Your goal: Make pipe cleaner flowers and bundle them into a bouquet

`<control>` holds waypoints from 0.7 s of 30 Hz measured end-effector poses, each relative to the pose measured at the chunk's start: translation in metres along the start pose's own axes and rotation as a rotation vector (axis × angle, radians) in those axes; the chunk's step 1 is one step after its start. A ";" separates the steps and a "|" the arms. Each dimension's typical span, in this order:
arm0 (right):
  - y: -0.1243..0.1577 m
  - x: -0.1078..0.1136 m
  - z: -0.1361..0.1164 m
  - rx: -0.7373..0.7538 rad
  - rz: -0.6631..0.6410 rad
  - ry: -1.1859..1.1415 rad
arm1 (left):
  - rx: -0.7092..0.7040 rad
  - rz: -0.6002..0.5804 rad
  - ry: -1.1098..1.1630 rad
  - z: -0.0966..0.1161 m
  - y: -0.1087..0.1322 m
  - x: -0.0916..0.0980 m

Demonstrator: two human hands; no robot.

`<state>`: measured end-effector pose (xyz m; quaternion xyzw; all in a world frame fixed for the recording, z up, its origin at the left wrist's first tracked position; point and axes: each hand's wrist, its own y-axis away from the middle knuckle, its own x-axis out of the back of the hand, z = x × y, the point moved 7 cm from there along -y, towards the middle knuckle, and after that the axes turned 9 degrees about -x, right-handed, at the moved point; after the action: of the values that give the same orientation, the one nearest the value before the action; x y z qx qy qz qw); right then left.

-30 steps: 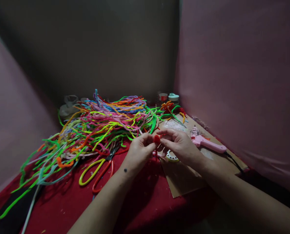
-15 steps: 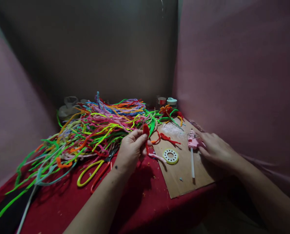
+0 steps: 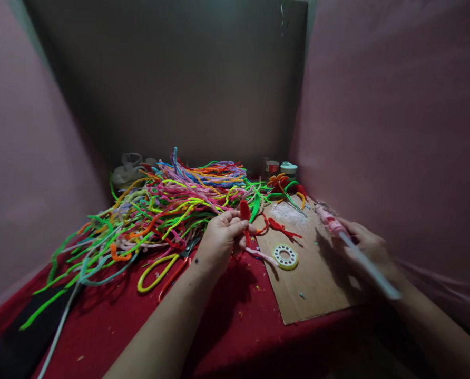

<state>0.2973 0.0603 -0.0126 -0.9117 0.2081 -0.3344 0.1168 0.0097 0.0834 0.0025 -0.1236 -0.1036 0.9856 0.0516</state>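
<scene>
Pinched in my left hand (image 3: pixel 225 235) is a red pipe cleaner (image 3: pixel 245 210), its upper end shaped into a flat petal. A pale pink pipe cleaner (image 3: pixel 261 254) trails below those fingers toward a white and yellow ring with holes (image 3: pixel 285 257). My right hand (image 3: pixel 367 245) is closed around a pink glue gun (image 3: pixel 331 221), lifted over the right side of the cardboard (image 3: pixel 317 295). A long clear glue stick (image 3: pixel 371 268) juts from the gun's back toward me. Red twisted pipe cleaners (image 3: pixel 284 229) lie on the cardboard beside my left hand.
A big heap of colourful pipe cleaners (image 3: pixel 179 195) covers the table's left and back. Scissors (image 3: pixel 158 273) with yellow and red handles lie on the red cloth (image 3: pixel 227 321). Small jars (image 3: pixel 288 168) stand at the back, near tweezers (image 3: pixel 296 204). Pink walls rise on both sides.
My right hand has picked the glue gun up off the cardboard and tilted it, so its glue stick swings to the right. My left hand keeps its hold; the view has shifted slightly.
</scene>
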 end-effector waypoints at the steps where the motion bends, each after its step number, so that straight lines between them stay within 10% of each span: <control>1: 0.001 -0.001 -0.002 -0.126 -0.056 -0.182 | 0.006 0.003 0.002 0.000 0.000 0.001; 10: 0.002 -0.058 -0.114 -0.354 -0.500 -1.098 | -0.009 0.161 0.076 0.012 -0.003 0.019; 21: -0.007 -0.104 -0.116 -0.016 -0.522 -0.880 | -0.074 0.224 0.073 0.017 -0.009 0.036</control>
<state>0.1515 0.1051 0.0183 -0.9886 -0.0931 0.0649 0.0989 -0.0289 0.0936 0.0122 -0.1718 -0.1237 0.9755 -0.0599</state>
